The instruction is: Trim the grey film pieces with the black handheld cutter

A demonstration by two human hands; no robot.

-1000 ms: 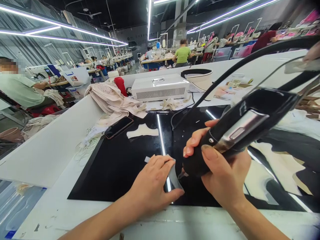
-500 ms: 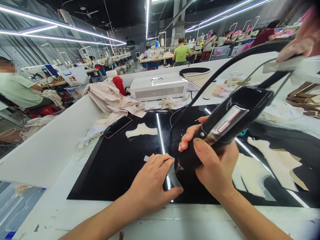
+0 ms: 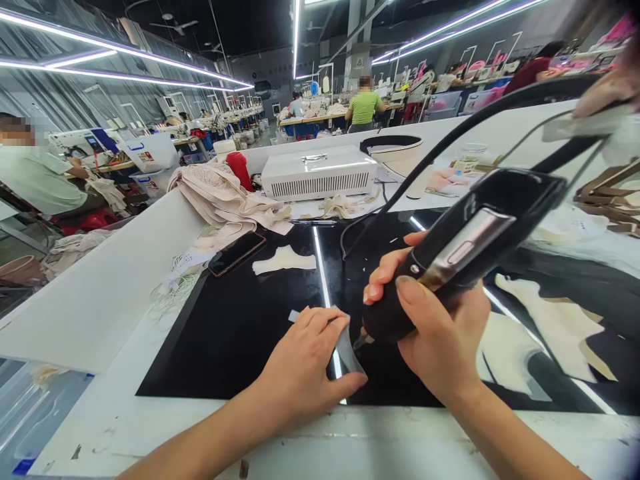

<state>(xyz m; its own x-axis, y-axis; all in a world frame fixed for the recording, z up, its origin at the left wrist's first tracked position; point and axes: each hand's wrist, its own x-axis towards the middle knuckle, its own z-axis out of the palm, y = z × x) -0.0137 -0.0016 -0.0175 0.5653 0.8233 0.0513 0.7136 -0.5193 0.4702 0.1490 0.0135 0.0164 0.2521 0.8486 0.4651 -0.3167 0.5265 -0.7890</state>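
My right hand (image 3: 440, 320) is wrapped round a black handheld tool (image 3: 465, 247) with a silver switch panel. The tool's narrow tip points down and left, just beside a thin grey translucent piece (image 3: 349, 350) on the black mat (image 3: 225, 333). Over that piece lies my left hand (image 3: 310, 353), pressing it flat, with thumb and fingers spread along its edges. A black cable (image 3: 450, 133) runs from the tool area in an arc. Cream cut pieces (image 3: 510, 353) rest to the right, and another cream piece (image 3: 285, 260) lies ahead.
A phone (image 3: 237, 253) lies at the mat's left, beside crumpled beige fabric (image 3: 225, 193). Behind the mat stands a white vented box (image 3: 320, 177). At the upper right is another person's blurred hand (image 3: 600, 97) near the cable. White panels border the table.
My right hand and the tool have moved slightly to the right, and the tip is a little lower. The blurred hand at the upper right has shifted right. My left hand stays in place.
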